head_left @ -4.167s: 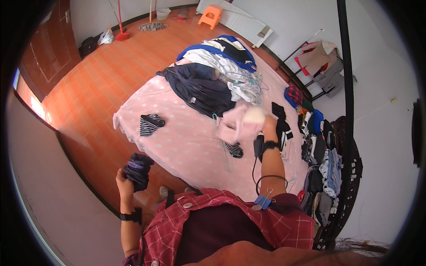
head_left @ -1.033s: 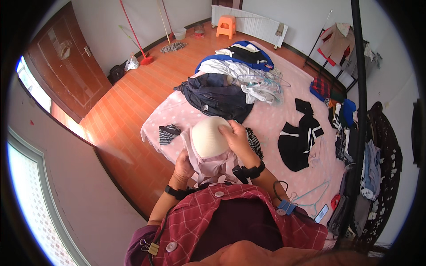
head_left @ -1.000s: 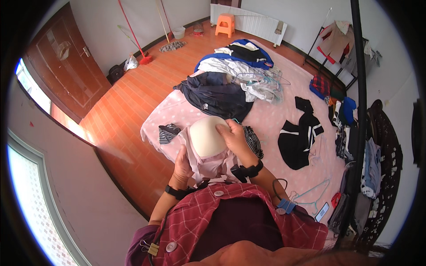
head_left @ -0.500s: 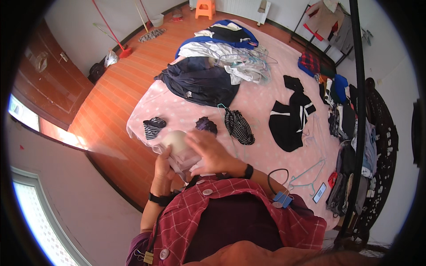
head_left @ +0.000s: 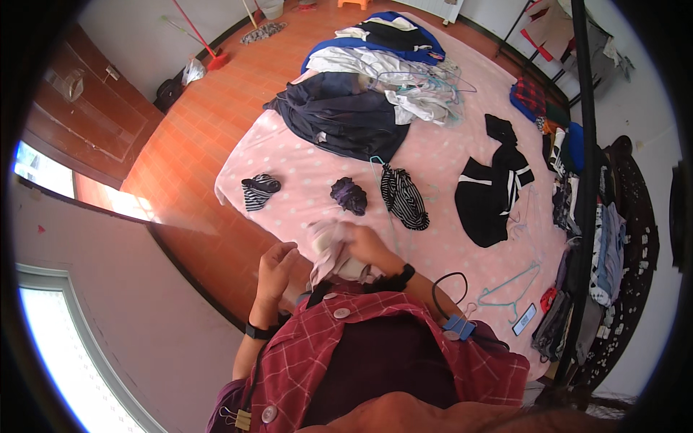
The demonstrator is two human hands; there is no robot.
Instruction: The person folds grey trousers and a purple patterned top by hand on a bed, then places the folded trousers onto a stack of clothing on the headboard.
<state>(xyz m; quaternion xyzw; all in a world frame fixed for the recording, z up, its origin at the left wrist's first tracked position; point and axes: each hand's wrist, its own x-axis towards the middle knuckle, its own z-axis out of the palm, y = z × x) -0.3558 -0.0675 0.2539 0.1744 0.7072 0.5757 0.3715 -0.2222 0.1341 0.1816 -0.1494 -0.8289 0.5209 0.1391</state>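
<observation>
My right hand (head_left: 363,245) grips a bunched pale pink bra (head_left: 330,252) with a rounded light cup, held close to my body at the bed's near edge. To its left, my left hand (head_left: 276,270) is raised, empty and apart from the bra, its fingers loosely bent and open. Just beyond lie a rolled black-and-white striped garment (head_left: 260,192), a dark purple bundled garment (head_left: 349,196) and a longer striped garment (head_left: 404,198) beside a teal hanger (head_left: 376,164).
A pink dotted sheet (head_left: 447,270) covers the bed. Dark jackets (head_left: 339,119) and white clothes pile at the far side. A black garment (head_left: 484,198), teal hanger (head_left: 509,292) and phone (head_left: 524,320) lie rightward. Folded clothes (head_left: 610,249) line the right edge.
My left hand has let go of the bra and moved away from it. My right hand has closed on the bra, which is now more bunched. The view has shifted slightly.
</observation>
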